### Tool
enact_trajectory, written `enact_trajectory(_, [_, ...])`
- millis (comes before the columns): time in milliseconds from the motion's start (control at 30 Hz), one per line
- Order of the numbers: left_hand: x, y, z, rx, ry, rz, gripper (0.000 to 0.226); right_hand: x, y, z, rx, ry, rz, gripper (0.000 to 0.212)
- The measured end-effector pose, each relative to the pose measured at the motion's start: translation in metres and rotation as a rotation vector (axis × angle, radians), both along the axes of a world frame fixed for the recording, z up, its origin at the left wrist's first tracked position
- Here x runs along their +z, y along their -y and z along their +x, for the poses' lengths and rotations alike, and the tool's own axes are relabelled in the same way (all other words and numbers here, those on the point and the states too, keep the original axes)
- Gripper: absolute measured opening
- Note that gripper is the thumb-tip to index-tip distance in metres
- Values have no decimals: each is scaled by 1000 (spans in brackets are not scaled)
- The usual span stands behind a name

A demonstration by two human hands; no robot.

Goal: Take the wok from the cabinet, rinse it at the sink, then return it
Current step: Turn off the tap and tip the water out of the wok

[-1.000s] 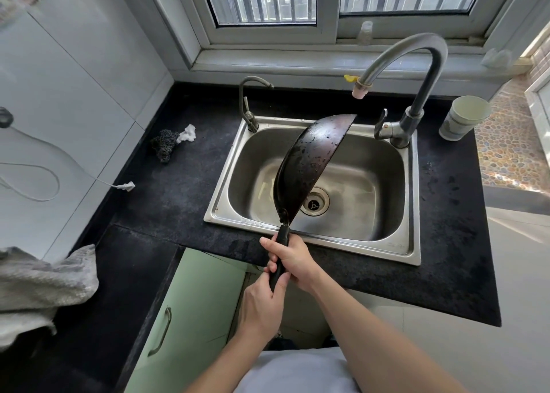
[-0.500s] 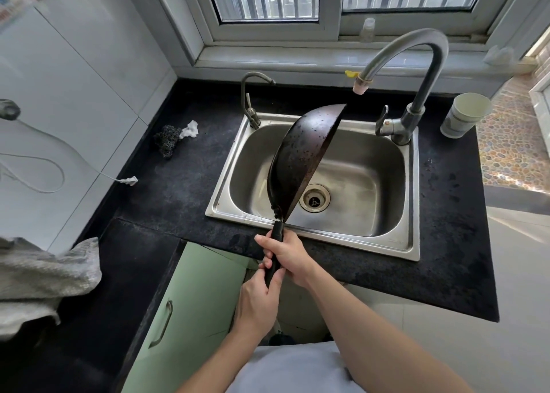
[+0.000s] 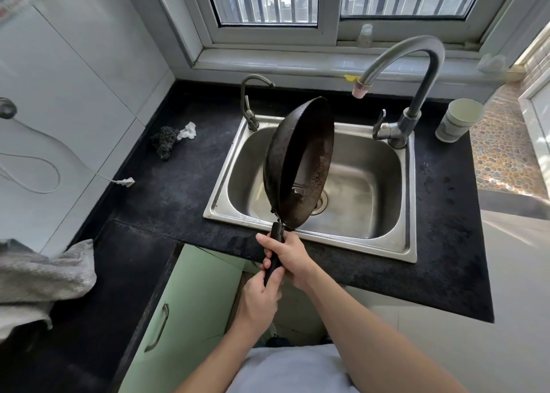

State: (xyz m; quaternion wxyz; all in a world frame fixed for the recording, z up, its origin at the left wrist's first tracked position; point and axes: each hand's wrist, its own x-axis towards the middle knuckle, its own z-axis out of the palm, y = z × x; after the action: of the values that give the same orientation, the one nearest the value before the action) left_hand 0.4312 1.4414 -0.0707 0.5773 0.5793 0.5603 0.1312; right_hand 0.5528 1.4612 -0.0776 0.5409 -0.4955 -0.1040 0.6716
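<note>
A black wok stands nearly on edge over the steel sink, its dark inside turned to the right. Its black handle points down toward me. My right hand grips the upper part of the handle. My left hand grips the lower end just below it. The large curved tap arches above the sink's right side, and no water runs from it. Below the counter, a green cabinet door stands open.
A small second tap rises at the sink's back left corner. A dark scrubber with a white scrap lies on the black counter. A pale cup stands at the right, a grey cloth at the left, a white cable along the wall.
The wok has turned on its handle: before it showed its outer side edge-on, now its inside faces right. Both hands have kept their hold on the handle.
</note>
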Motion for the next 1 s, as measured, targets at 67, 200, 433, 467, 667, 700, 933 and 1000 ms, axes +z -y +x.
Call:
enact_trajectory(67, [2,0,-2,34,37,-76,38,-2,0,-6,-55,-190,-44,28])
enact_trajectory(200, [5,4,-14,70,102,-230,39,-5,-2,-16,21,-288,-106,35])
enact_trajectory(433, [4,-1,-23,112,170,-348,35,-9,-8,-36,-40,-148,-145,42])
enact_trajectory(467, [3,0,-25,106,172,-357,34,-11,-9,-38,-46,-127,-150,40])
enact_trajectory(667, [0,-5,-30,20,193,-388,29,-17,-8,-41,-91,9,-189,40])
enact_trajectory(700, [0,-7,-28,30,197,-416,27,-18,-8,-40,-102,36,-198,40])
enact_trajectory(933, [0,-17,-19,103,308,-677,21,-23,-6,-31,-143,153,-219,42])
enact_trajectory(1000, [-1,-16,-16,114,276,-630,31,-24,-5,-32,-148,166,-216,43])
